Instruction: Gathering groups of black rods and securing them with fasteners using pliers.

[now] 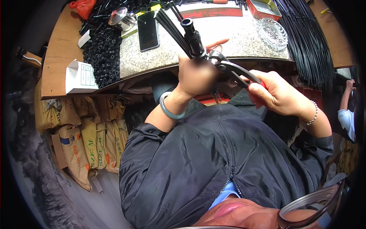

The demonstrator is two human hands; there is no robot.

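My left hand, partly blurred, is closed around a folded black frame, which looks like an umbrella frame. Its thin black ribs slant up to the left, and a thicker black tube with an open round end stands among them. One finger stretches out behind the tube. My right hand is wrapped around the handles of dark metal pliers with a touch of red on the grip. The pliers' head is beside the base of the tube, against my left hand; what its jaws grip is hidden.
On the pale speckled tabletop lie a black phone, a glass dish and a red tin. Small black parts pile up beside a white box. Long black rods overhang the right edge. Sacks stand left; another person's arm shows far right.
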